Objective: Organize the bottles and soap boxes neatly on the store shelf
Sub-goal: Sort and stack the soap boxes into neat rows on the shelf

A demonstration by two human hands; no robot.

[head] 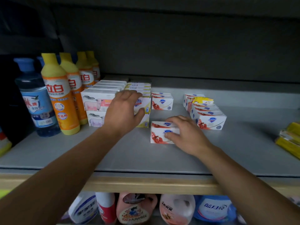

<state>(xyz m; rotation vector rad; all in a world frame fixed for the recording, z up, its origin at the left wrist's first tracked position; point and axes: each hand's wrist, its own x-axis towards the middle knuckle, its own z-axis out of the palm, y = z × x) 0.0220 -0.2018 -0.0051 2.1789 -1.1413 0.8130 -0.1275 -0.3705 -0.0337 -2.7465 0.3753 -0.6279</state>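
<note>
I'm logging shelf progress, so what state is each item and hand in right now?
Left hand: resting on the yellow-trimmed soap stack.
Right hand: gripping a lone red soap box.
Right row of red boxes: crooked, yellow pack on top.
Yellow bottles: upright, lined front to back.
Blue bottle: upright.
Sheep-print boxes: stacked two high.

A grey shelf (pixel 162 158) runs across the view, its surface pale and smooth, with a dark seam along the front and a light wooden edge (pixel 146 184) below it. Behind it stands a dark grey back panel (pixel 194 46), dim and plain. The underside of the upper shelf (pixel 162 4) closes the top in shadow. Light falls from the front, brightest at the middle and fading toward the corners. A lower tier (pixel 162 215) shows beneath the wooden edge.
</note>
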